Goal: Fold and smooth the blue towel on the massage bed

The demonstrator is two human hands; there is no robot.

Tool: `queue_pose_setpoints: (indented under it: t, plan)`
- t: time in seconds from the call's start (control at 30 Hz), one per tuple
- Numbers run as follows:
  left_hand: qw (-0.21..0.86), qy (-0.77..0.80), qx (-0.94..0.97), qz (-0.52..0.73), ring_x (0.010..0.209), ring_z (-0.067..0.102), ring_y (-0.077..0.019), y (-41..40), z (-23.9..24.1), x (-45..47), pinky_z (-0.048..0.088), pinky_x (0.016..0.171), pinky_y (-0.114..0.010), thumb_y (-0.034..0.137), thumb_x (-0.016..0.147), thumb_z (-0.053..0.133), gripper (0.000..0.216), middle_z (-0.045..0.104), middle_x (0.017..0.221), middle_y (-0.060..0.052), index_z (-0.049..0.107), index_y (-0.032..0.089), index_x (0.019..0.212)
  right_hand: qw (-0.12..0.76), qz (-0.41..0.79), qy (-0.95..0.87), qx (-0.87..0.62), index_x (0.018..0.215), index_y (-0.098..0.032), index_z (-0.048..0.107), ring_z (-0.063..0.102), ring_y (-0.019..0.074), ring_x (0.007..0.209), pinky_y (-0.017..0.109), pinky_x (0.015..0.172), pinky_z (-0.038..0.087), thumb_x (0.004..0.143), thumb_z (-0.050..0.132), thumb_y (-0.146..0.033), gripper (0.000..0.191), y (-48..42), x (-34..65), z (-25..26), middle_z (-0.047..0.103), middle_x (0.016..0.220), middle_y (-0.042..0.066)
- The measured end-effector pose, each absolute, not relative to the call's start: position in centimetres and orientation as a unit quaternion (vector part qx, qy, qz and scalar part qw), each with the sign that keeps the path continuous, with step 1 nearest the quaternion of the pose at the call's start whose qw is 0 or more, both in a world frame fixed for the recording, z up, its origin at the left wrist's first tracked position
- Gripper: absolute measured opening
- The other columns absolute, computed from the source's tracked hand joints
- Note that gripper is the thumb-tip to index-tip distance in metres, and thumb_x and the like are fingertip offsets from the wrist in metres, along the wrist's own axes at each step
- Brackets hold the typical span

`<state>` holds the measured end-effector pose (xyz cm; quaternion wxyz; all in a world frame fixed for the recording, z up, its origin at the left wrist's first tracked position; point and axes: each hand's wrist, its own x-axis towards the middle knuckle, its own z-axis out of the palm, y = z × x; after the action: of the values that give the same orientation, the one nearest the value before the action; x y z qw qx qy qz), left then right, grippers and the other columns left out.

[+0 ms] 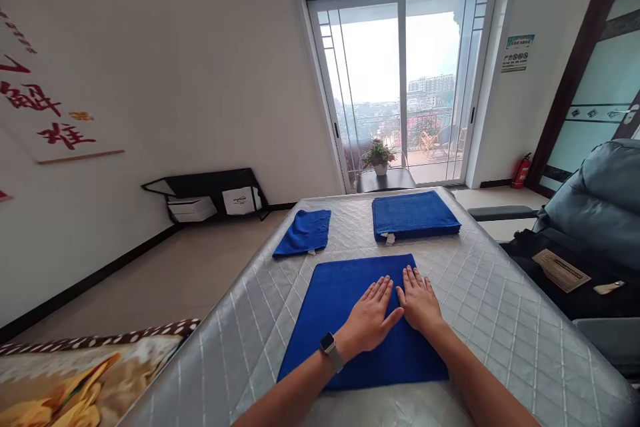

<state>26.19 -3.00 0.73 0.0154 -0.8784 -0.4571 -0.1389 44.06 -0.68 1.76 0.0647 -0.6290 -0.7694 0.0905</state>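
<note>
A blue towel (pixel 330 307) lies spread flat on the silver quilted cover (pixel 480 340) in front of me. My left hand (pixel 370 317) rests palm down near its middle, fingers stretched out and the thumb pointing right. Close beside it, my right hand (pixel 419 300) lies flat at the towel's right edge, its fingers extended. Neither hand grips anything. A watch (pixel 329 345) sits on my left wrist. Beyond the towel, a folded stack of blue towels (pixel 415 212) lies at the back right. Another blue towel (pixel 304 233), loosely folded, is at the back left.
A potted plant (pixel 380 155) stands on a chair (pixel 386 180) before the sliding glass door. On the right is a dark armchair (pixel 595 193) with a black bag. A patterned blanket (pixel 95 373) is at lower left, and a low black rack (pixel 215 187) stands by the wall.
</note>
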Motion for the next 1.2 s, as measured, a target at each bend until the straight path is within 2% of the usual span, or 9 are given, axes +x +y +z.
queue_pose_setpoints:
  t: [0.23, 0.33, 0.5, 0.83, 1.2]
  plan:
    - [-0.045, -0.517, -0.847, -0.116, 0.155, 0.021, -0.0257, 1.0, 1.6, 29.8, 0.025, 0.125, -0.046, 0.060, 0.104, 0.011, 0.077, 0.029, 0.165, -0.015, 0.029, 0.010, 0.159, 0.063, 0.077, -0.773, -0.626, 0.162, -0.009, 0.021, 0.008, 0.0243, 0.156, 0.048, 0.126, 0.008, 0.100, 0.026, -0.029, 0.065, -0.7, 44.1, 1.4, 0.016, 0.169, 0.010]
    - [-0.035, -0.531, -0.839, -0.113, 0.155, 0.021, -0.0258, 1.3, 1.2, 29.2, 0.023, 0.125, -0.046, 0.062, 0.103, 0.010, 0.079, 0.029, 0.165, -0.015, 0.031, 0.008, 0.158, 0.067, 0.083, -0.768, -0.631, 0.162, -0.010, 0.023, 0.009, 0.0237, 0.156, 0.047, 0.126, 0.007, 0.101, 0.024, -0.032, 0.064, -0.5, 44.1, 1.3, 0.016, 0.169, 0.009]
    - [-0.014, -0.573, -0.814, -0.094, 0.154, 0.022, -0.0253, 0.3, 1.0, 25.2, 0.024, 0.126, -0.044, 0.063, 0.103, 0.010, 0.080, 0.030, 0.165, -0.015, 0.031, 0.007, 0.158, 0.077, 0.094, -0.767, -0.631, 0.161, -0.008, 0.022, 0.007, 0.0240, 0.157, 0.047, 0.126, 0.005, 0.103, 0.020, -0.043, 0.068, -0.4, 44.0, 1.4, 0.016, 0.168, 0.011]
    - [0.019, -0.660, -0.745, -0.091, 0.153, 0.027, -0.0275, -2.7, -0.5, 12.8, 0.027, 0.124, -0.047, 0.065, 0.103, 0.015, 0.080, 0.031, 0.164, -0.017, 0.031, 0.010, 0.158, 0.069, 0.072, -0.769, -0.632, 0.161, -0.007, 0.021, 0.007, 0.0230, 0.157, 0.047, 0.126, 0.006, 0.102, 0.019, -0.043, 0.069, -0.2, 44.1, 0.9, 0.017, 0.169, 0.010]
    - [0.010, -0.666, -0.732, -0.143, 0.153, 0.027, -0.0288, -3.0, -1.8, 11.2, 0.027, 0.123, -0.047, 0.066, 0.102, 0.018, 0.081, 0.032, 0.164, -0.017, 0.030, 0.010, 0.159, 0.049, 0.024, -0.776, -0.629, 0.162, -0.011, 0.022, 0.008, 0.0218, 0.157, 0.046, 0.125, 0.010, 0.102, 0.018, -0.044, 0.069, 0.4, 44.5, -0.3, 0.018, 0.169, 0.008]
